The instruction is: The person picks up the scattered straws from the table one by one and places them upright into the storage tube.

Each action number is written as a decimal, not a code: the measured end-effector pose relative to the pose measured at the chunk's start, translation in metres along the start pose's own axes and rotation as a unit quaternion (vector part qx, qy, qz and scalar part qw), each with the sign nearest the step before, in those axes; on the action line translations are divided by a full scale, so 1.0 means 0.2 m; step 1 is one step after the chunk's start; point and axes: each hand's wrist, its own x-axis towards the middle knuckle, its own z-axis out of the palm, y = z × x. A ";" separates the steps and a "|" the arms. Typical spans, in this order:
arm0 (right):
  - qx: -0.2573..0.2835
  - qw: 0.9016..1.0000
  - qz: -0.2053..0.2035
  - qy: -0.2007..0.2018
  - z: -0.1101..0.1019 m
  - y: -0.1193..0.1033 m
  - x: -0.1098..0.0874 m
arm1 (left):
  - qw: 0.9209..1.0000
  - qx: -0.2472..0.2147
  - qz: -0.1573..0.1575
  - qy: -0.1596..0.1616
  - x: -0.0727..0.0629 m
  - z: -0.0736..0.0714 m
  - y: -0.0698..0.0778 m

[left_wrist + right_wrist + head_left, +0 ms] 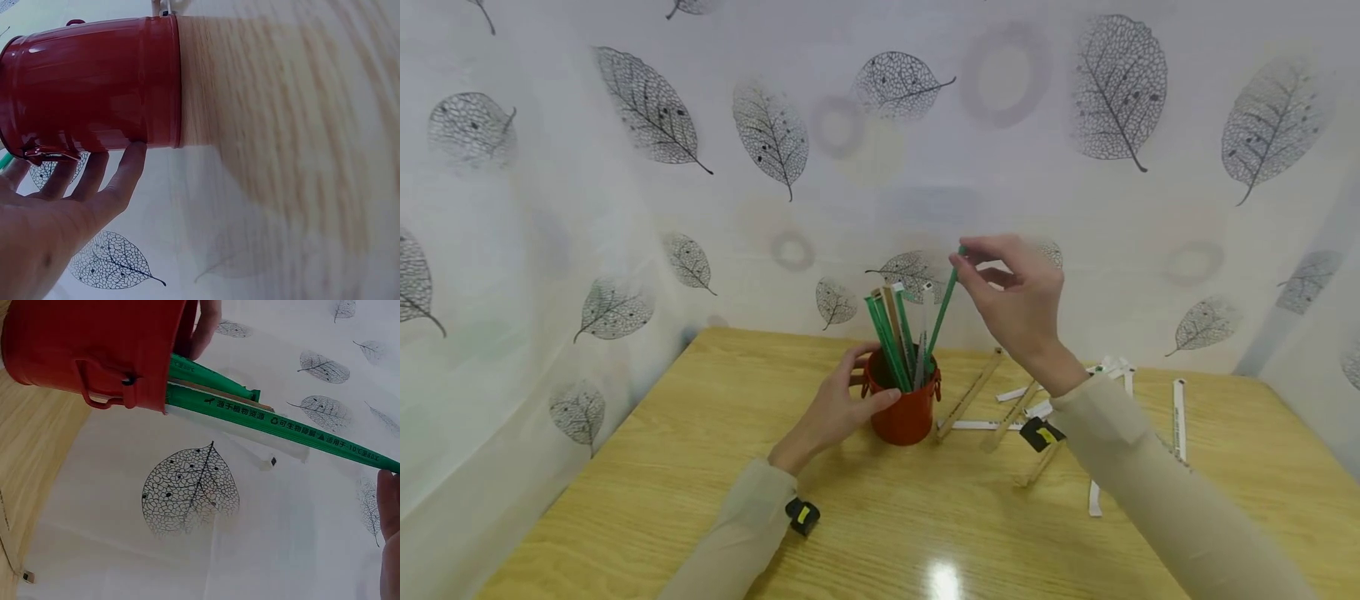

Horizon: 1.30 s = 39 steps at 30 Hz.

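A small red metal bucket (pixel 904 423) with side handles stands upright on the wooden table, holding several paper-wrapped drinking straws (pixel 887 342) in green, brown and white. My left hand (pixel 835 408) grips the bucket from its left side, thumb at the front near the rim and fingers round the side. Between thumb and fingertips, my right hand (pixel 1018 292) pinches the top of a green-wrapped straw (pixel 944 307). That straw leans to the right, its lower end inside the bucket; printed characters show on its green wrapper (pixel 281 428) in the right wrist view.
Right of the bucket, several brown-wrapped straws (pixel 972 395) and white-wrapped straws (pixel 1180 421) lie scattered on the table (pixel 880 533), some under the right forearm. A leaf-patterned curtain (pixel 880 183) hangs behind the table.
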 end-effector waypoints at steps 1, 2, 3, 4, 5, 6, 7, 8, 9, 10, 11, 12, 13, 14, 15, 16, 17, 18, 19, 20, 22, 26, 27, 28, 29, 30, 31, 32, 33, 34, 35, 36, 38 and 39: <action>-0.003 1.000 -0.003 -0.007 0.00 0.01 -0.01 | 1.000 0.000 0.000 0.000 0.00 0.00 0.00; -0.005 1.000 -0.006 -0.015 0.01 0.02 -0.03 | 1.000 -0.001 0.000 0.000 0.00 0.00 0.00; -0.009 1.000 -0.010 -0.023 0.01 0.03 -0.04 | 1.000 -0.001 -0.001 0.000 0.00 0.00 0.00; -0.012 0.999 -0.014 -0.032 0.02 0.04 -0.06 | 1.000 -0.001 -0.001 0.001 0.00 0.00 0.00; -0.016 0.999 -0.018 -0.038 0.02 0.05 -0.08 | 1.000 -0.001 -0.001 0.001 0.01 0.00 0.01; -0.021 0.999 -0.021 -0.045 0.03 0.06 -0.09 | 1.000 -0.002 -0.001 0.001 0.01 0.01 0.01; -0.025 0.998 -0.023 -0.053 0.03 0.06 -0.11 | 1.000 -0.001 -0.001 0.002 0.01 0.01 0.01; -0.029 0.997 -0.025 -0.060 0.03 0.07 -0.12 | 1.000 -0.001 0.000 0.002 0.01 0.01 0.01; -0.031 0.997 -0.025 -0.067 0.04 0.08 -0.14 | 1.000 -0.001 0.000 0.002 0.01 0.01 0.01; -0.032 0.997 -0.025 -0.072 0.04 0.09 -0.15 | 1.000 -0.001 0.001 0.002 0.01 0.01 0.00; -0.033 0.996 -0.024 -0.077 0.05 0.10 -0.17 | 1.000 -0.001 0.001 0.003 0.01 0.01 0.00; -0.033 0.996 -0.023 -0.084 0.05 0.10 -0.18 | 1.000 -0.001 0.001 0.003 0.01 0.01 0.00; -0.032 0.995 -0.022 -0.088 0.05 0.11 -0.20 | 1.000 0.000 0.001 0.003 0.01 0.01 0.00; -0.031 0.995 -0.020 -0.092 0.05 0.12 -0.21 | 1.000 -0.001 0.002 0.003 0.01 0.01 0.00; -0.029 0.995 -0.019 -0.095 0.06 0.12 -0.23 | 1.000 0.000 0.002 0.003 0.01 0.01 0.00; -0.028 0.994 -0.019 -0.099 0.06 0.13 -0.24 | 1.000 0.000 0.002 0.004 0.01 0.01 -0.01; -0.027 0.994 -0.018 -0.103 0.06 0.13 -0.25 | 1.000 0.000 0.002 0.004 0.01 0.01 -0.01; -0.026 0.994 -0.017 -0.106 0.06 0.14 -0.26 | 1.000 0.000 0.003 0.005 0.01 0.01 -0.01; -0.024 0.994 -0.015 -0.109 0.06 0.14 -0.27 | 1.000 -0.001 0.002 0.005 0.01 0.01 0.00; -0.023 0.993 -0.014 -0.112 0.06 0.14 -0.28 | 1.000 -0.002 0.002 0.006 0.01 0.01 0.00; -0.019 0.993 -0.008 -0.116 0.06 0.15 -0.30 | 1.000 -0.005 0.000 0.006 0.01 0.01 0.00; -0.012 0.993 -0.004 -0.122 0.07 0.17 -0.33 | 1.000 -0.006 -0.003 0.006 0.00 0.01 0.00; -0.009 0.992 -0.003 -0.123 0.07 0.17 -0.33 | 1.000 -0.005 -0.004 0.006 0.00 0.01 0.00; -0.012 0.992 -0.004 -0.126 0.07 0.17 -0.33 | 1.000 -0.005 -0.003 0.005 0.00 0.01 0.00; -0.013 0.992 -0.005 -0.129 0.07 0.17 -0.34 | 1.000 -0.004 -0.003 0.005 0.00 0.00 0.00; -0.015 0.991 -0.003 -0.131 0.06 0.17 -0.34 | 1.000 -0.003 -0.003 0.005 0.00 0.00 0.00; -0.017 0.991 -0.001 -0.133 0.06 0.17 -0.34 | 1.000 -0.003 -0.002 0.003 0.00 0.00 0.00; -0.020 0.990 0.001 -0.137 0.05 0.17 -0.35 | 1.000 -0.004 -0.001 0.002 0.00 0.00 0.00; -0.024 0.990 0.002 -0.140 0.04 0.18 -0.35 | 1.000 -0.005 0.000 0.001 0.00 0.00 0.00; -0.027 0.990 0.005 -0.142 0.03 0.18 -0.35 | 1.000 -0.006 0.001 0.000 0.00 0.00 0.00; -0.029 0.989 0.008 -0.143 0.02 0.18 -0.36 | 1.000 -0.006 0.001 0.000 0.00 0.00 0.00; -0.026 0.989 0.012 -0.143 0.00 0.18 -0.36 | 1.000 -0.006 0.002 0.000 0.00 0.00 0.00; -0.022 0.988 0.012 -0.151 -0.04 0.18 -0.36 | 1.000 -0.006 0.002 0.001 0.00 0.00 0.01; -0.021 0.987 0.010 -0.161 -0.06 0.18 -0.36 | 1.000 -0.005 0.002 0.001 0.00 0.00 0.01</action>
